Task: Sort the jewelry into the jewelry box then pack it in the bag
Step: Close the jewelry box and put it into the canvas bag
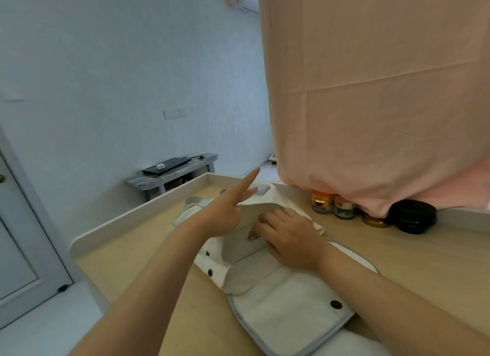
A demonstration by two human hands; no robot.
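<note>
The packing step is in hand: the white jewelry box (238, 245), smooth and hard-sided with a small metal clasp (252, 235), sits partly inside the mouth of the soft white fabric bag (286, 313), which lies on the pale wooden desk (148, 252). The left hand (225, 215) grips the bag's lifted rim, index and middle fingers stretched straight. The right hand (290, 240) rests on the box, fingers curled over its top edge. Next, I judge, the box needs pushing fully in, then the grey-piped flap folds over and its dark snap studs (336, 304) are pressed closed. The limp cloth may bunch against the box's rigid corners.
</note>
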